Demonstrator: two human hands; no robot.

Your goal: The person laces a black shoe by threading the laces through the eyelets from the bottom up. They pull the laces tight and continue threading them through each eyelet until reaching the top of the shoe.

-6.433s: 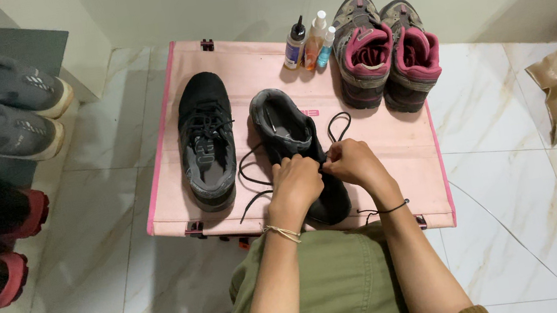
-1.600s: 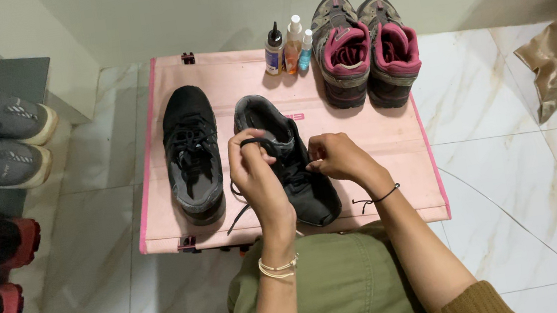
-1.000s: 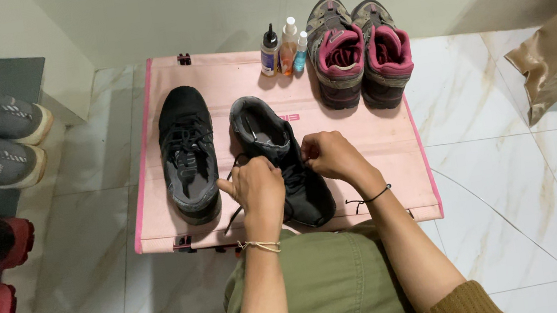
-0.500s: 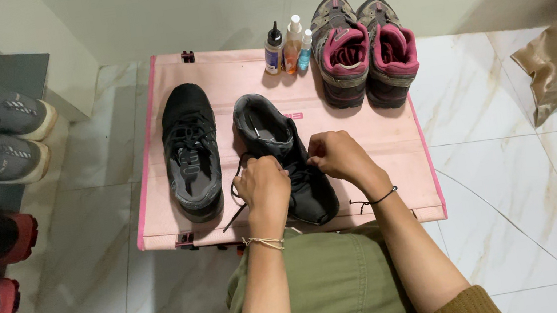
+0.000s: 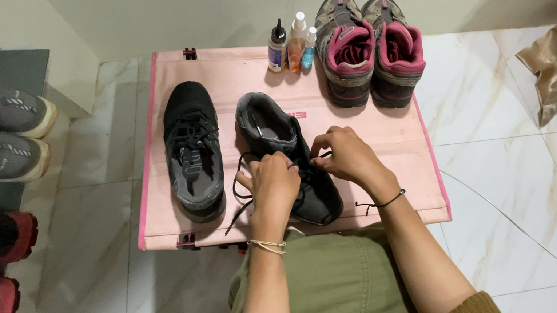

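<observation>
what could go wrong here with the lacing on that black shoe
The black shoe sits near the pink table's front edge; a hard tug by the left hand or right hand might drag it off. A loose lace end trails toward that edge and could snag or be missed. The small bottles stand upright behind and may topple if the table is jolted.

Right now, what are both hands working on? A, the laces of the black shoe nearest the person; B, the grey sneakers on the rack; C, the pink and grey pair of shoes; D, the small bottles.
A: the left hand and right hand both pinch laces over the black shoe on the pink table.
</observation>
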